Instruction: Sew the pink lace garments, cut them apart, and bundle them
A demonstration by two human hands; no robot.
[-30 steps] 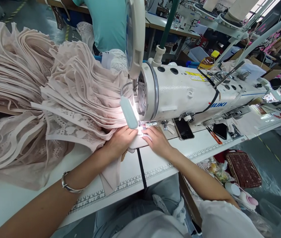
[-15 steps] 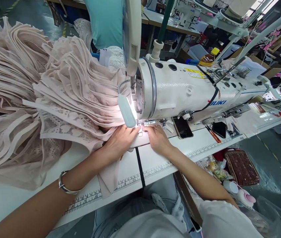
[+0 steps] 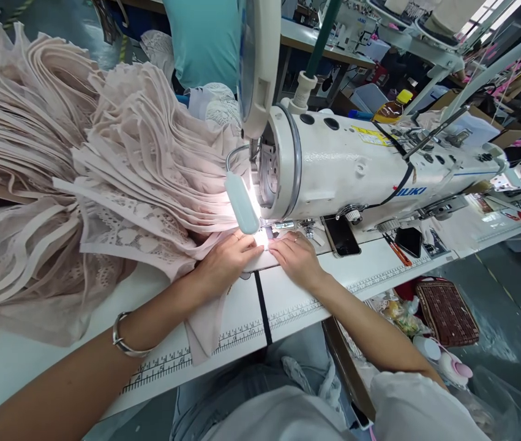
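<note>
1. Beneath the head of the white sewing machine (image 3: 333,162), pale cloth (image 3: 264,237) lies in a strong glare that washes out its edges.
2. The left hand (image 3: 226,262) rests at the cloth's left side, fingertips pointing toward the glare; the right hand (image 3: 297,260) faces it from the other side, their fingertips close together.
3. I cannot tell whether either grip pinches the cloth or merely presses it.
4. A pale green oblong piece (image 3: 242,205) hangs just above the left hand.
5. Left of the machine, heaped pinkish lace-trimmed fabric (image 3: 150,147) covers much of the white surface (image 3: 240,306).
6. Rightward lie a dark phone (image 3: 343,237) and an orange-handled tool (image 3: 398,252).
7. Along the front edge runs a ruler scale (image 3: 239,335), crossed by a black strap (image 3: 262,306).
</note>
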